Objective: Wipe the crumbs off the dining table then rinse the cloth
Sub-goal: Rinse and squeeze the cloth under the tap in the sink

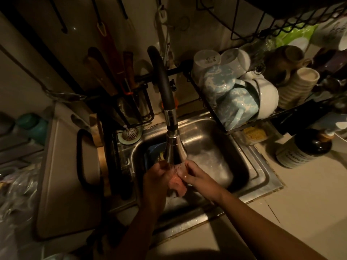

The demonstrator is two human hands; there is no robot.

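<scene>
A pink cloth (177,185) hangs bunched between both my hands over the steel sink (210,147), right under the faucet head (173,147). Water runs from the faucet onto the cloth's top. My left hand (156,178) grips the cloth's left side. My right hand (197,175) pinches its right side. The scene is dim, and the dining table is out of view.
A dish rack (234,94) full of bowls and cups stands behind the sink on the right. A dark soap bottle (304,149) sits on the right counter. A cutting board (62,175) lies left of the sink, with a strainer plug (130,134) and knives (120,76) behind.
</scene>
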